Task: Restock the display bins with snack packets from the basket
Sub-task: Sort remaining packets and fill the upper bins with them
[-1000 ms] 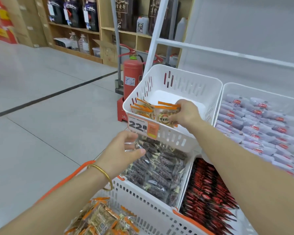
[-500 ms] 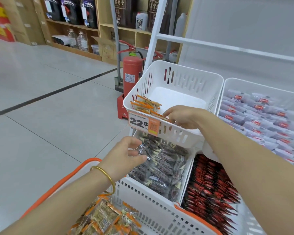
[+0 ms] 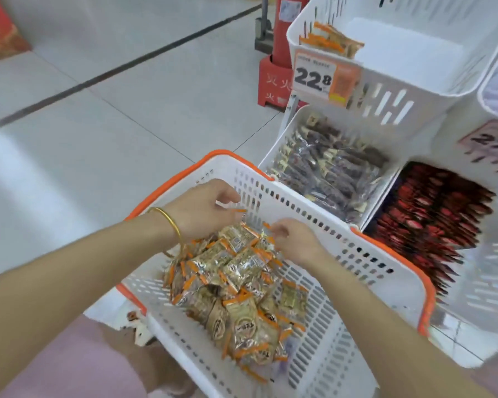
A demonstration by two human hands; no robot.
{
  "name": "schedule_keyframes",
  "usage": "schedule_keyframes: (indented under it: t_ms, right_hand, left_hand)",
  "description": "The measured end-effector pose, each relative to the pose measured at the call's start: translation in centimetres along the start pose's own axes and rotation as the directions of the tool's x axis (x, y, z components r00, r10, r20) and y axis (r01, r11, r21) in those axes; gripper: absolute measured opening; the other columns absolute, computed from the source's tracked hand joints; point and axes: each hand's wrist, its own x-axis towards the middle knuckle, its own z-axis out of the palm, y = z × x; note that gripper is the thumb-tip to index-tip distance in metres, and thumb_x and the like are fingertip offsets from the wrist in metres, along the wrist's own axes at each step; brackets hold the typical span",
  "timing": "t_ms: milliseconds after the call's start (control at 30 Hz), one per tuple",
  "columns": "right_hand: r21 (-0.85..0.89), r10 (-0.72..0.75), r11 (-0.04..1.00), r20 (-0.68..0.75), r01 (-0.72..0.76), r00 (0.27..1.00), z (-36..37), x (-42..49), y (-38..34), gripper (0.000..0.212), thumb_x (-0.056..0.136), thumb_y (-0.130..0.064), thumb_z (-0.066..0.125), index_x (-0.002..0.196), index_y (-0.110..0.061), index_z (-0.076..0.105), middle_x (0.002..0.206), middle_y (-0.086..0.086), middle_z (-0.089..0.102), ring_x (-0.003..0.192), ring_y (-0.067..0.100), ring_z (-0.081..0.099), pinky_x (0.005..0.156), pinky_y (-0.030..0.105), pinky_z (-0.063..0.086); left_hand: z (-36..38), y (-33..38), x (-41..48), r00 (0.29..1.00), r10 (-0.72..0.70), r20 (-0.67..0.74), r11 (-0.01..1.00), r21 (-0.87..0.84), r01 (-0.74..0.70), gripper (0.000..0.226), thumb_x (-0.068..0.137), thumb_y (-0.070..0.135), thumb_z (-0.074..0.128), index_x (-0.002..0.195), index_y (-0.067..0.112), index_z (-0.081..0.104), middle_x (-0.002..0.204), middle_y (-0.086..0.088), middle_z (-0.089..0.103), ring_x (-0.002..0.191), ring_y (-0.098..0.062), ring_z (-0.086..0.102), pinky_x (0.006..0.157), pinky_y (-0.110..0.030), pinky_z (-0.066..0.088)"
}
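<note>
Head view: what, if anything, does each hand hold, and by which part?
Cannot tell: left hand and right hand curl at orange edges of the snack packets; blur hides any grip.

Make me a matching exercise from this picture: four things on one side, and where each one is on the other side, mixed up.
1 heap of snack packets
2 price tag
3 fire extinguisher
4 bracelet

A in a red stand
B in the basket
C on the left wrist
D on the top bin, at its front

Pairs: 1-B, 2-D, 3-A, 4-C
</note>
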Motion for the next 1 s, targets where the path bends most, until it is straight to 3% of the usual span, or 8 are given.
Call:
schedule_keyframes:
  t_ms: [133,233,333,467,567,700,867,1000]
  right_hand:
    - [-0.083,0.134,0.987,-0.032,-0.136,0.991,5.7,1.9,4.8,0.051,0.094,-0.027,0.057,0.14,-0.014,0.04,0.144,0.009,0.044,0.127,0.025,0.045,0.096,0.032,0.04]
    - [-0.081,0.171,0.981,-0.071,-0.176,0.983,8.2,3.3,5.7,0.055,0.085,-0.05,0.061,0.134,-0.027,0.049,0.156,0.008,0.02,0.143,0.028,0.017,0.108,0.04,0.03]
    - [-0.268,0.208,0.936,-0.102,-0.228,0.973,10.3,3.8,5.3,0.058,0.075,-0.063,0.064,0.124,-0.033,0.057,0.159,0.001,0.003,0.145,0.031,0.001,0.109,0.053,0.025]
    - [-0.396,0.169,0.892,-0.159,-0.219,0.973,11.7,3.5,4.3,0.052,0.075,-0.062,0.065,0.105,-0.02,0.061,0.16,0.001,-0.006,0.145,0.034,-0.005,0.113,0.059,0.016]
    - [-0.531,0.15,0.829,-0.094,-0.177,0.984,11.7,3.3,4.2,0.071,0.072,-0.072,0.058,0.12,-0.018,0.055,0.158,0.002,-0.016,0.145,0.035,-0.011,0.113,0.061,0.01]
    - [-0.642,0.088,0.762,-0.019,-0.08,0.996,12.1,2.3,4.2,0.079,0.074,-0.074,0.053,0.13,-0.018,0.051,0.158,0.002,-0.015,0.144,0.034,-0.015,0.114,0.06,0.006]
    - [-0.559,0.005,0.829,-0.016,-0.013,1.0,13.0,1.6,4.7,0.074,0.074,-0.069,0.06,0.126,-0.016,0.053,0.159,0.001,-0.011,0.146,0.029,-0.009,0.117,0.053,0.006]
    - [-0.596,-0.027,0.803,-0.039,-0.002,0.999,13.6,0.9,4.7,0.089,0.073,-0.072,0.056,0.143,-0.023,0.029,0.15,0.004,0.033,0.14,0.029,0.02,0.112,0.05,0.021]
  left_hand:
    - [0.2,-2.6,-1.1,0.998,-0.044,0.042,0.999,0.026,0.043,0.025,0.089,0.026,0.059,0.113,0.023,0.054,0.123,0.004,0.052,0.093,-0.011,0.06,0.086,-0.042,0.052]
    - [0.3,-3.4,-1.3,0.997,-0.033,0.072,0.999,0.018,0.032,0.024,0.089,0.026,0.059,0.112,0.026,0.054,0.124,0.005,0.051,0.103,-0.009,0.058,0.09,-0.039,0.05]
    - [0.3,-3.9,-1.0,0.996,-0.027,0.089,1.0,0.007,0.027,0.022,0.088,0.027,0.06,0.108,0.029,0.052,0.127,0.006,0.05,0.111,-0.009,0.055,0.095,-0.035,0.047]
    - [0.1,-3.8,-0.8,0.994,-0.04,0.098,0.999,0.024,0.038,0.025,0.089,0.027,0.059,0.113,0.026,0.052,0.125,0.006,0.05,0.106,-0.01,0.056,0.092,-0.036,0.049]
    - [0.1,-3.6,-0.7,0.994,-0.044,0.1,0.999,0.021,0.042,0.027,0.089,0.028,0.059,0.116,0.025,0.053,0.123,0.004,0.052,0.098,-0.011,0.058,0.09,-0.034,0.05]
    - [0.3,-3.2,-0.7,0.994,-0.04,0.101,0.999,0.003,0.04,0.025,0.09,0.028,0.058,0.114,0.025,0.054,0.122,0.003,0.052,0.093,-0.018,0.061,0.087,-0.041,0.052]
    - [0.6,-3.1,-0.3,0.996,-0.009,0.089,1.0,-0.011,0.01,0.022,0.09,0.027,0.059,0.111,0.025,0.054,0.124,0.004,0.052,0.086,-0.015,0.053,0.082,-0.032,0.05]
    - [0.8,-3.1,-0.1,0.996,0.0,0.094,1.0,-0.01,0.001,0.024,0.089,0.027,0.059,0.112,0.024,0.055,0.126,0.003,0.051,0.09,-0.014,0.05,0.091,-0.035,0.048]
